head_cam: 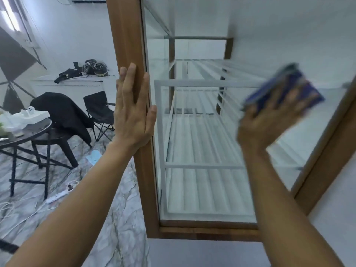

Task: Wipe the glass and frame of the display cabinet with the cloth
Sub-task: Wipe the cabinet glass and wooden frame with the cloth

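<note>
Wood frame point(127, 45): left fingers point(131, 79) flat | cloth point(289, 81): right fingers point(277, 106) pressing

One wide-angle camera, worn on the person's head, looks forward and down from close against the display cabinet point(208, 231), its wooden frame point(127, 35) and glass point(202, 143) filling centre and right; floor point(119, 218) and table point(38, 130) lie left of the cabinet.

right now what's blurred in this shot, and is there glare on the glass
Head view: the right hand and blue cloth are smeared by motion blur, while the left hand on the wooden frame is sharp. Head view: the glass shows only faint reflections and no strong glare, and the wide lens bows the frame.
</note>
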Tool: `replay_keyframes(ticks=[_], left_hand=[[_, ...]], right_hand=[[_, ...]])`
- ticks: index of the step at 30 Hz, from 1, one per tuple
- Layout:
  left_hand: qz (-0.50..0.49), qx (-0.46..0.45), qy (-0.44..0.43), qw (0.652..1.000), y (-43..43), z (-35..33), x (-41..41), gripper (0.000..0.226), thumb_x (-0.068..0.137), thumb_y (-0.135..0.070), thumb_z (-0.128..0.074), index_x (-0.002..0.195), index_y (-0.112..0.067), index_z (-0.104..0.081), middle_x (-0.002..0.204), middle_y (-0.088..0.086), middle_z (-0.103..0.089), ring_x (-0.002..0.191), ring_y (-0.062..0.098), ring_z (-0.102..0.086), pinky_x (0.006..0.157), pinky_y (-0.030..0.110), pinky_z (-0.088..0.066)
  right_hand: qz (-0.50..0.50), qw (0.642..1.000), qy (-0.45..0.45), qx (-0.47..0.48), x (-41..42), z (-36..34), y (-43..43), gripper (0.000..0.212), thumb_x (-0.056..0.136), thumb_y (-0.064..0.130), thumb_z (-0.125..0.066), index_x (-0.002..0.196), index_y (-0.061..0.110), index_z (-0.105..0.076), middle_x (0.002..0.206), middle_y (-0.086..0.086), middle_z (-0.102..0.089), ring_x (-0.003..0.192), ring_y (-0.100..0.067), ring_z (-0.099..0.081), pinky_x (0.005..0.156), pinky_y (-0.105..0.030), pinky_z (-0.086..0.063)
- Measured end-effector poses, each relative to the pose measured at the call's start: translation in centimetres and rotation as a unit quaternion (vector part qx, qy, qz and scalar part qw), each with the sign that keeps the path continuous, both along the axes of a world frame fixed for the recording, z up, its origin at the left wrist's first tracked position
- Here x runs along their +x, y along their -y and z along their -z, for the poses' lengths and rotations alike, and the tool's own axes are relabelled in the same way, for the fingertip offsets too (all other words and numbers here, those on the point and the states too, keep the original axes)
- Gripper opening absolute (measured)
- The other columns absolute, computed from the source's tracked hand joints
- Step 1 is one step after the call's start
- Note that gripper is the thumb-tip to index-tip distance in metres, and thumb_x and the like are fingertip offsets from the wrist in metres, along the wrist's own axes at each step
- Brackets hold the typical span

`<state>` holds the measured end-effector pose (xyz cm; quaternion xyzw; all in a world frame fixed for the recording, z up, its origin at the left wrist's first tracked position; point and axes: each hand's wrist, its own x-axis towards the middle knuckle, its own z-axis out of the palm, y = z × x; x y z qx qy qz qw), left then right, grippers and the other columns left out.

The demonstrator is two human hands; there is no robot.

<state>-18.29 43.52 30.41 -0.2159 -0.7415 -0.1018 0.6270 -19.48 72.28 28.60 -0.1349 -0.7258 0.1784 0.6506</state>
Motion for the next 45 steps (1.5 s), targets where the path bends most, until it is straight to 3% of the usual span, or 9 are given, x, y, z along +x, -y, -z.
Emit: replay_keyframes(ticks=[4,6,9,14,19,27,33,39,45], left_hand=[[-0.009,-0.008,0.004,1.000,-0.1,0.2,0.3,0.055,0.100,-0.023,-0.040,0.146,0.008,-0.036,0.153,0.037,-0.023,0.148,0.044,-0.012,0.126,0.044,-0.007],[-0.004,-0.005,0.006,1.000,0.2,0.8,0.4,0.054,0.100,-0.021,-0.041,0.146,0.007,-0.035,0.154,0.034,-0.019,0.152,0.033,-0.004,0.126,0.042,-0.006],[-0.006,-0.008,0.024,1.000,0.6,1.9,0.5,0.054,0.101,-0.020,-0.042,0.147,0.007,-0.034,0.154,0.024,-0.013,0.153,0.016,0.011,0.126,0.040,-0.005],[-0.076,-0.024,0.057,0.995,-0.2,2.6,1.1,0.058,0.103,-0.032,-0.034,0.151,0.000,-0.030,0.157,0.028,-0.015,0.154,0.029,0.001,0.123,0.057,-0.005],[-0.139,-0.055,0.053,0.987,-6.3,-2.5,1.1,0.058,0.104,-0.042,-0.029,0.157,-0.020,-0.027,0.163,0.021,-0.019,0.152,0.040,-0.015,0.118,0.065,-0.002],[-0.122,-0.042,0.050,0.990,-12.0,-6.3,-0.4,0.061,0.103,-0.047,-0.028,0.158,-0.023,-0.022,0.167,0.012,-0.014,0.153,0.040,-0.008,0.111,0.075,0.005],[-0.109,-0.008,0.045,0.993,-13.8,-6.3,-1.1,0.059,0.102,-0.043,-0.025,0.157,-0.021,-0.027,0.166,0.013,-0.015,0.153,0.041,-0.007,0.116,0.073,-0.006],[-0.114,-0.008,0.028,0.993,-14.2,-6.2,-1.5,0.060,0.102,-0.042,-0.024,0.156,-0.016,-0.030,0.165,0.015,-0.017,0.152,0.045,-0.010,0.116,0.072,-0.006],[-0.103,-0.015,0.000,0.995,-14.2,-5.7,-1.6,0.059,0.102,-0.039,-0.025,0.155,-0.013,-0.031,0.163,0.019,-0.021,0.151,0.043,-0.014,0.119,0.069,-0.004]], right_hand=[[-0.168,0.916,0.041,0.362,1.5,0.7,11.7,0.064,0.095,0.053,-0.049,0.152,0.026,-0.040,0.160,-0.011,-0.034,0.148,-0.046,-0.026,0.122,-0.060,-0.007],[-0.193,0.887,0.047,0.416,1.4,1.4,11.0,0.063,0.097,0.054,-0.049,0.153,0.028,-0.039,0.161,-0.008,-0.034,0.150,-0.040,-0.026,0.122,-0.059,-0.010],[-0.130,0.942,0.053,0.305,0.9,4.1,3.7,0.065,0.097,0.057,-0.049,0.153,0.025,-0.038,0.160,-0.013,-0.034,0.148,-0.043,-0.022,0.122,-0.058,-0.005],[-0.002,0.998,0.046,-0.030,0.8,5.2,-0.4,0.069,0.103,0.052,-0.032,0.150,0.003,-0.037,0.155,-0.032,-0.032,0.142,-0.060,-0.022,0.116,-0.070,-0.014],[-0.143,0.904,0.027,0.403,0.6,-1.1,4.2,0.064,0.096,0.055,-0.049,0.151,0.025,-0.041,0.159,-0.013,-0.034,0.147,-0.044,-0.028,0.121,-0.060,-0.014],[0.019,0.999,-0.014,0.029,-0.7,-9.6,-10.6,0.064,0.104,0.052,-0.034,0.156,0.015,-0.030,0.163,-0.018,-0.024,0.150,-0.046,-0.017,0.119,-0.063,-0.015],[-0.113,0.898,0.005,0.425,-0.2,-10.9,-3.9,0.065,0.096,0.056,-0.047,0.153,0.025,-0.038,0.163,-0.010,-0.028,0.152,-0.038,-0.018,0.124,-0.057,-0.011],[-0.005,0.996,0.000,0.084,-0.7,-9.7,-13.3,0.065,0.102,0.054,-0.032,0.158,0.021,-0.027,0.165,-0.014,-0.020,0.153,-0.041,-0.011,0.122,-0.063,-0.008],[-0.145,0.910,-0.004,0.388,-0.3,-8.3,-5.1,0.065,0.095,0.055,-0.048,0.153,0.026,-0.039,0.162,-0.011,-0.029,0.153,-0.037,-0.018,0.125,-0.055,-0.011]])
